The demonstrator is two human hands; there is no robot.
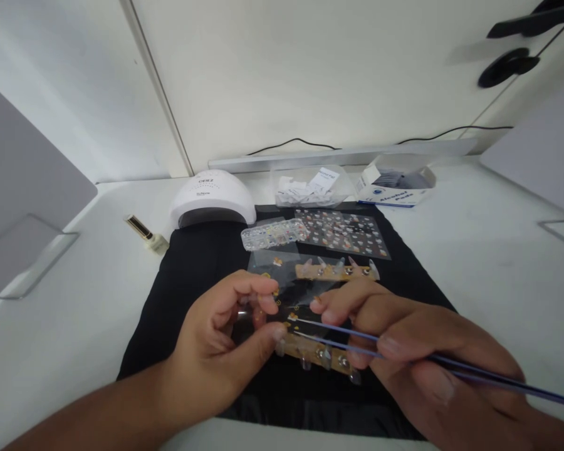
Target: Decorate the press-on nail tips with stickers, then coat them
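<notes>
Lower centre, left hand [220,344] pinches one clear sheet [303,294]; lower right, right hand [423,335] grips one pair of tweezers [348,331].

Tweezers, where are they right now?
In the head view, right of centre: the tweezers are in the right hand, tips at the clear sheet.

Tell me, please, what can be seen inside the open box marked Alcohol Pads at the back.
Thin, greyish packets stand packed together in the box. Its walls cover their lower parts, so anything deeper cannot be seen.
</notes>
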